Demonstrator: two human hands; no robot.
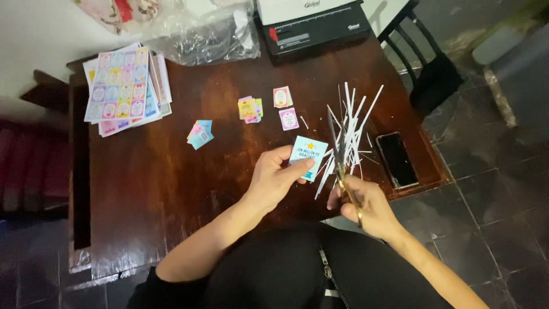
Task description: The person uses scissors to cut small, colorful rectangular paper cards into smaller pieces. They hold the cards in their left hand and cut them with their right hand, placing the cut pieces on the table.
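My left hand (pixel 275 178) pinches a small light-blue printed card (pixel 307 154) just above the dark wooden table (pixel 171 171). My right hand (pixel 366 206) grips a pair of scissors (pixel 338 154) by gold handles, the blades pointing away from me right beside the card's right edge. Behind the blades lies a heap of thin white paper strips (pixel 351 129).
Small cut cards lie in piles: blue ones (pixel 200 133), yellow-pink ones (pixel 250 109), two single ones (pixel 286 109). A stack of uncut colourful sheets (pixel 123 86) sits far left. A clear plastic bag (pixel 206 34), a black binding machine (pixel 311 26), a phone (pixel 397 159), and a chair (pixel 426 68) are around.
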